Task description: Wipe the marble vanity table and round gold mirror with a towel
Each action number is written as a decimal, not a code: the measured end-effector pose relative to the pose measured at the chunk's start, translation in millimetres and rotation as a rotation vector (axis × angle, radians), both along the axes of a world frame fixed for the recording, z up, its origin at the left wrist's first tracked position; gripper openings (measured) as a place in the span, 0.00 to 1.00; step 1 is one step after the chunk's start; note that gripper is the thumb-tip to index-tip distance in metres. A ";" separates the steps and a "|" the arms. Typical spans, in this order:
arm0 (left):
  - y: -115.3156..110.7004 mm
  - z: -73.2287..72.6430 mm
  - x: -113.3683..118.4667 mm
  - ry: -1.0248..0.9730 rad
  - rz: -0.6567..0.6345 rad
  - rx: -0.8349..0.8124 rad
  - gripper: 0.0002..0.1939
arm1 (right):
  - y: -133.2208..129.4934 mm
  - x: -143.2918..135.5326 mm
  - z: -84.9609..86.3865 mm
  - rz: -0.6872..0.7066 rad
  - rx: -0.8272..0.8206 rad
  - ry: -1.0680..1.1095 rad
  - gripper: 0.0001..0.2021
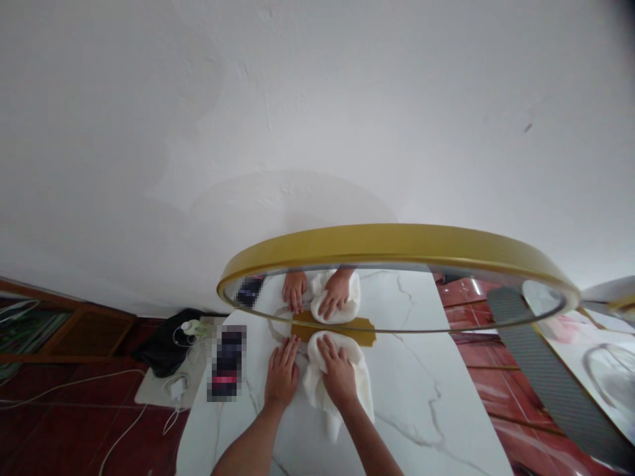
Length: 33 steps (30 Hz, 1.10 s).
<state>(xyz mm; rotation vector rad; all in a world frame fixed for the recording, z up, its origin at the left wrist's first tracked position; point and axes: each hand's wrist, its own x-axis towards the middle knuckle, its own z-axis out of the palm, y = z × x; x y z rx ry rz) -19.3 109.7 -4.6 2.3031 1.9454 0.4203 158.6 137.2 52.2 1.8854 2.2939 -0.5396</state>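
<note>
A round mirror with a gold frame [397, 241] stands over the marble-patterned table, its glass facing me. Its gold base plate [364, 337] rests on the tabletop below. My right hand [340, 373] lies on a folded white cloth [364, 383], fingers spread and pressing down on it. The cloth touches the near side of the base plate, and one corner trails toward me. My left hand [282, 373] is palm down on the table, fingers stretched out, with the fingertips close to the left end of the plate. Both hands and the cloth show again in the mirror glass.
A blurred-out dark item [227, 363] lies on the left of the white marble table [417, 410]. Beyond it are a black bag [166, 344], a white charger [176, 389] and loose cables. A grey striped strip [560, 377] stands at right, and a white wall rises behind.
</note>
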 end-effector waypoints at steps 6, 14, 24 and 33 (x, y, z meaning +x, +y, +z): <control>-0.1 -0.8 -2.7 0.032 -0.024 -0.012 0.34 | 0.7 -16.5 -0.3 0.045 -0.010 0.032 0.45; 0.7 -2.7 -1.6 -0.012 0.007 0.004 0.33 | -10.0 64.6 -4.9 -0.133 0.077 -0.094 0.41; 0.5 -2.6 -0.8 -0.026 0.012 -0.001 0.34 | -14.5 87.4 -8.6 -0.200 0.083 -0.156 0.40; -0.4 -1.9 -2.3 -0.009 -0.010 0.000 0.33 | -0.3 -9.6 -2.2 0.002 -0.015 0.009 0.46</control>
